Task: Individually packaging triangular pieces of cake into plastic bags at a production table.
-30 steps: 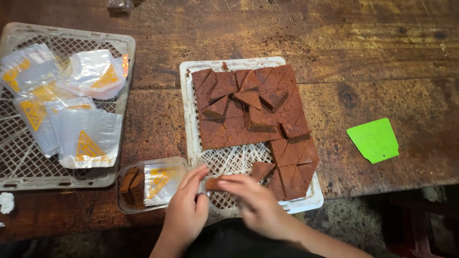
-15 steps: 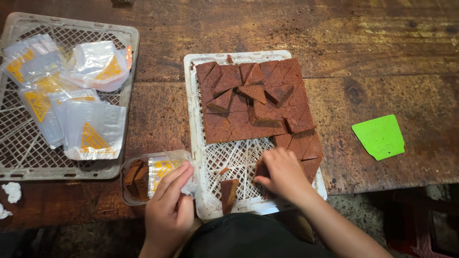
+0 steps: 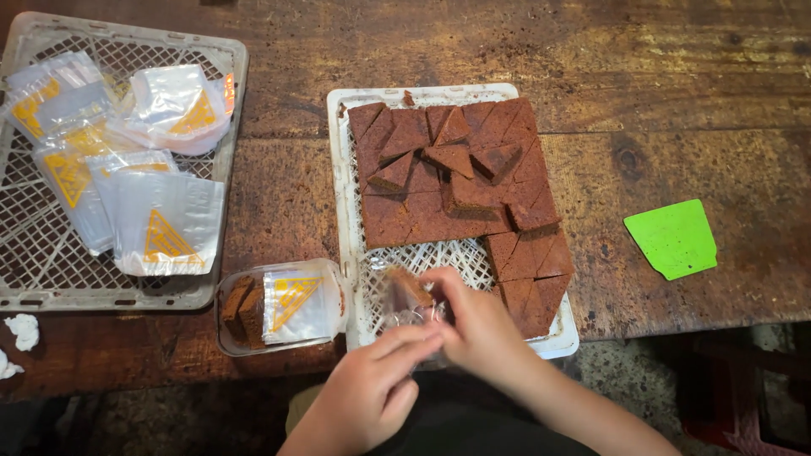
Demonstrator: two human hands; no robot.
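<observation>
My right hand (image 3: 477,325) pinches a brown triangular cake piece (image 3: 410,286) over the near part of the white lattice tray (image 3: 342,211). My left hand (image 3: 372,388) holds a small clear plastic bag (image 3: 404,318) just under that piece; the piece seems partly inside the bag's mouth. Several more brown triangular cake pieces (image 3: 448,173) cover the far and right side of the tray. To the left of my hands, a clear plastic box (image 3: 283,306) contains two cake pieces and a clear bag with a yellow triangle.
A larger grey lattice tray (image 3: 25,253) at the left holds several clear bags with yellow triangles (image 3: 165,224). A green plastic scraper (image 3: 673,238) lies on the worn wooden table (image 3: 676,101) at the right. Crumpled white paper (image 3: 21,331) sits at the near left edge.
My right hand took a cake piece from the tray and brought it left toward the middle. My left hand left the clear box and now holds a clear bag under the piece.
</observation>
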